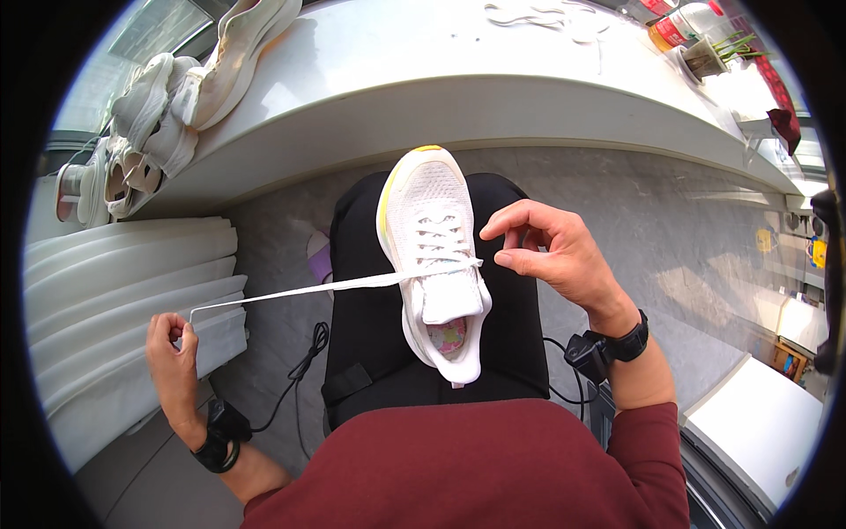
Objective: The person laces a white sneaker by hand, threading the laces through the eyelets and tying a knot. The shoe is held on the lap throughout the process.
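A white sneaker [431, 192] with yellow edging lies on my black-trousered lap, toe pointing away and heel towards me. Its lower eyelets are laced in crossing rows. From the upper eyelets a white shoelace [297, 289] runs taut to the left, its end pinched between thumb and finger of my left hand [173, 364]. My right hand [555, 254] hovers just right of the shoe's upper eyelets, thumb and forefinger apart, with nothing between them. A patterned insole [448, 336] shows inside the shoe's opening.
A white ledge [410, 53] curves ahead, with several white shoes [142, 99] at its left, loose laces [529, 14] at the back, and bottles [684, 26] and a potted plant [706, 58] at the right. Pleated white material [132, 284] stands at the left. Black cables [297, 370] hang from my wristbands.
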`<action>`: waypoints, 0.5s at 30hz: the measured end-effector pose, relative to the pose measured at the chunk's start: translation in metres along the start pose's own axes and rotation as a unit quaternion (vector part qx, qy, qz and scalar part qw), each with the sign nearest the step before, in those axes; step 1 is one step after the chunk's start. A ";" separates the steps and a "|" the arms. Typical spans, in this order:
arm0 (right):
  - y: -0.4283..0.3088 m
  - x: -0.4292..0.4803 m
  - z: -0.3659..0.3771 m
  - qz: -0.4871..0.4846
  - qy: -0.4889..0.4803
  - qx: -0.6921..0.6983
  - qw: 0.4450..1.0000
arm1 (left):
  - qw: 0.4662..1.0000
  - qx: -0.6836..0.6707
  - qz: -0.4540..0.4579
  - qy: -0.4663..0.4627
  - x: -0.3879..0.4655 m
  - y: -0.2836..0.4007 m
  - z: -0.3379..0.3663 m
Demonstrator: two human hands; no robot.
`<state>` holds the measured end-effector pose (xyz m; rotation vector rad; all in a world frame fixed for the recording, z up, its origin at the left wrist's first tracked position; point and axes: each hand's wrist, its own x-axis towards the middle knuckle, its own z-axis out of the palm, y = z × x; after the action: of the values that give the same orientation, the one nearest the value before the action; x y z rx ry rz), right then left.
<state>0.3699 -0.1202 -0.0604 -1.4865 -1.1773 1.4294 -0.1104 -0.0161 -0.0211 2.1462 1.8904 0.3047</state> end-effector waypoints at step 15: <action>0.004 0.004 0.011 0.010 -0.040 0.047 0.998 | 0.993 -0.007 -0.031 -0.112 0.001 -0.011 0.010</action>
<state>0.3590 -0.1186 -0.0668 -1.3906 -1.1297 1.5499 -0.1171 -0.0146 -0.0339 2.0127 1.8172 0.0600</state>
